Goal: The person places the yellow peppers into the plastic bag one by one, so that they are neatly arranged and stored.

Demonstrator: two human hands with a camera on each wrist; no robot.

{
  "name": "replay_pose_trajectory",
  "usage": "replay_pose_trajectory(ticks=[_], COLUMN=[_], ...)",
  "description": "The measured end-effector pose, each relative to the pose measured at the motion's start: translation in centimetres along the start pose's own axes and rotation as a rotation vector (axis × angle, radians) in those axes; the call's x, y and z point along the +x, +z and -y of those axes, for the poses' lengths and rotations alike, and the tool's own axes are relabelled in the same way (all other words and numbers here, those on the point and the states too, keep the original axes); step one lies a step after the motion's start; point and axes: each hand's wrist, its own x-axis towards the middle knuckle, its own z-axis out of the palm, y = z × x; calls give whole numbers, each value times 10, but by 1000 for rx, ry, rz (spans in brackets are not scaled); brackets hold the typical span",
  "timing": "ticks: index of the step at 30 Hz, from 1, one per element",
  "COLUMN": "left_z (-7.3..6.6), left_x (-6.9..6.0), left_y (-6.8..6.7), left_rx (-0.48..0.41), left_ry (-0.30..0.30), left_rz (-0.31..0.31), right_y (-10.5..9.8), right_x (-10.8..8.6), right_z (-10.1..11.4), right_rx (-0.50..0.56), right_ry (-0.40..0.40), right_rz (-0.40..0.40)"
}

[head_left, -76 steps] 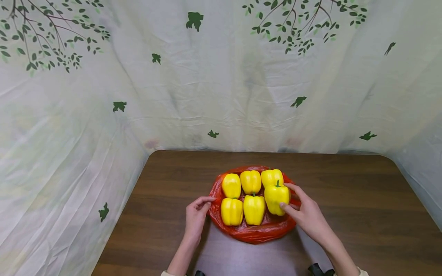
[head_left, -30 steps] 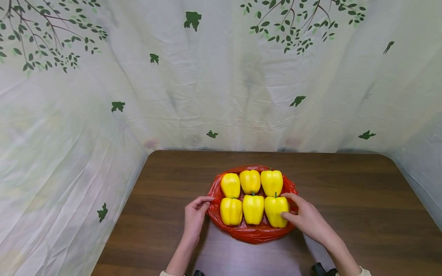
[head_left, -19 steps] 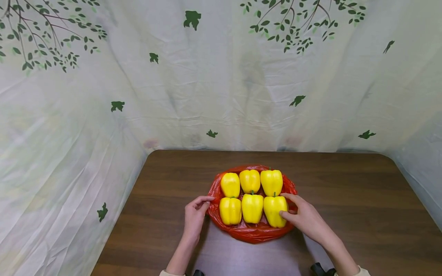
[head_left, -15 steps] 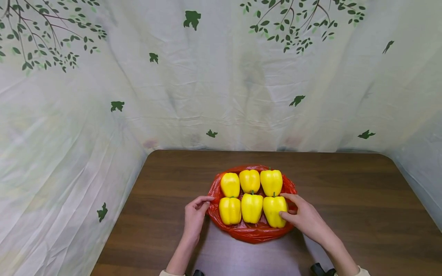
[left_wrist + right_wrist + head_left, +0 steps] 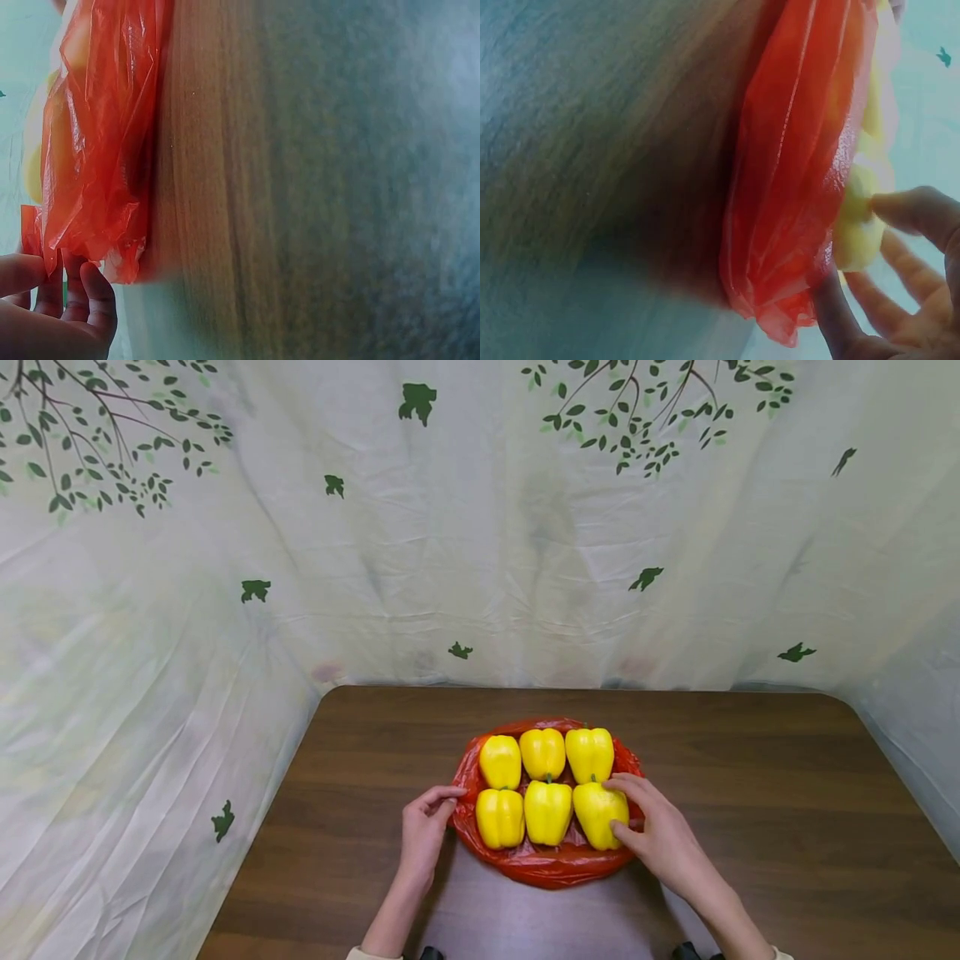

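Several yellow bell peppers lie in two rows inside a red plastic bag [image 5: 551, 872], its rim rolled down around them. My right hand [image 5: 663, 827] holds the front-right yellow bell pepper [image 5: 597, 817] between thumb and fingers; in the right wrist view that pepper [image 5: 859, 236] shows above the bag's red wall [image 5: 799, 150], with one finger against the rim. At the bag's left side, my left hand [image 5: 426, 831] pinches the rim. The left wrist view shows the fingertips on the crumpled red plastic [image 5: 97, 165]; most peppers are hidden there.
The bag rests on a dark brown wooden table [image 5: 750, 777] with rounded far corners. Behind and to the left hangs a pale curtain [image 5: 480, 543] printed with green leaves and branches. Black straps [image 5: 686, 952] show near the wrists.
My right hand has brought its pepper down from over the back-right one into the front row, then shifted and tilted it slightly. My left hand has stayed at the rim.
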Motion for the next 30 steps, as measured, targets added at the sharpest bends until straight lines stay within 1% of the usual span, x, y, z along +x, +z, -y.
replay_pose_trajectory(ticks=[4,9,12,16,20,26,30], left_z=[0,1,2,2,2,0,1], left_x=[0,-2,-3,-3,-2,-2,-2], left_y=[0,-1,-2,-2,-2,-2,-2], left_rx=[15,27,29,23,18,22,27], left_ry=[5,2,-12,-7,-6,-4,6], left_rz=[0,-5,-7,-7,-11,-18,-20], right_y=[3,6,10,15,19,21,22], right_x=[1,-2,-4,-7,-8,-9,-9], right_z=[-1,-3,-4,-4,-4,-4,-3], right_rx=[-26,-16,-20,-40,-55,-55,-54], right_ry=[10,27,0,-61,-88,-109,-94], right_rz=[0,-9,-32,-91,-133,-145,-139])
